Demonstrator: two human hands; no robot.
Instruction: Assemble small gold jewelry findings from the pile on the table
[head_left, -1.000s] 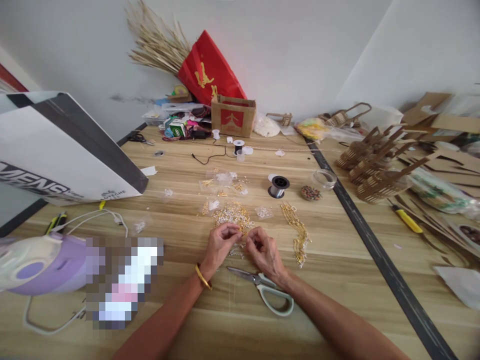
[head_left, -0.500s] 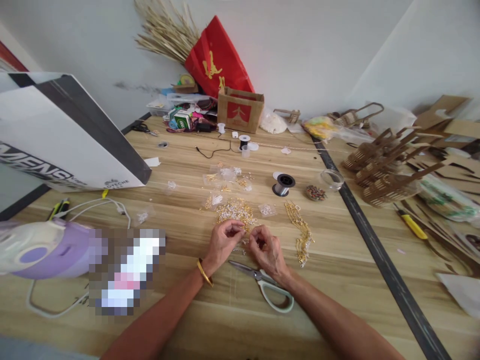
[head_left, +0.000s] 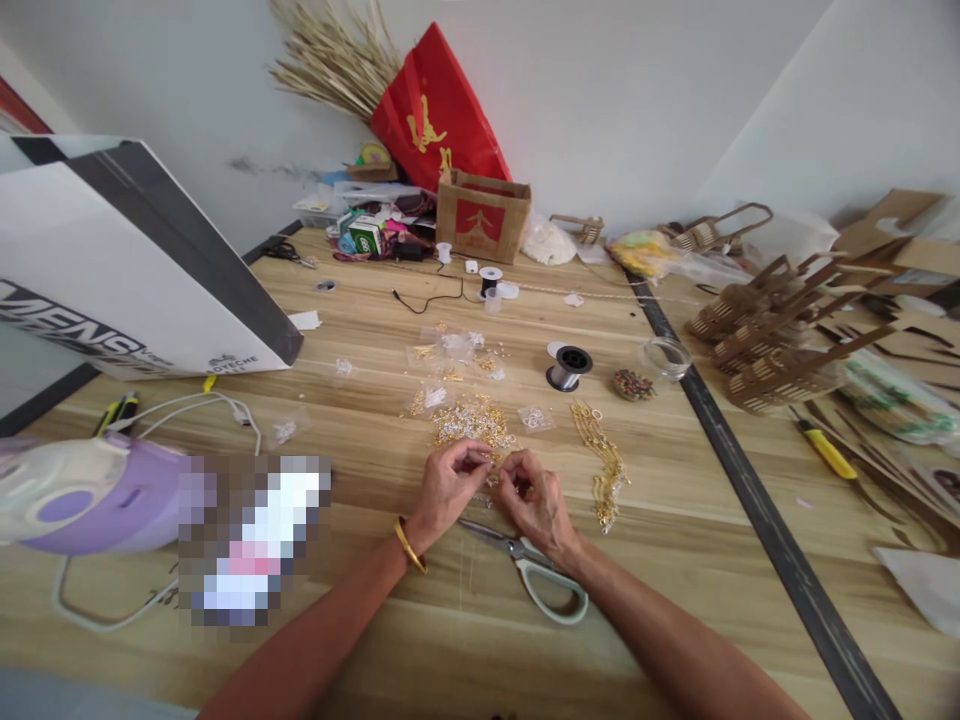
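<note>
Two grips, left hand [head_left: 448, 487] and right hand [head_left: 534, 500], pinch gold bits [head_left: 493, 470] just beside bead pile [head_left: 471, 422].

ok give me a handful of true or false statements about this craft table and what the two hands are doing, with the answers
1. The scissors lie on the table by the right hand, held by neither hand. True.
2. A gold bangle sits on the right wrist. False: the bangle is on the left wrist.
3. The left hand and the right hand meet, fingertips pinched, just on the near side of the pile of gold and silver bits. True; what they pinch is too small to tell.
4. The wire spool stands left of that pile. False: the spool stands to its right.
5. The gold chains lie right of the right hand. True.
</note>
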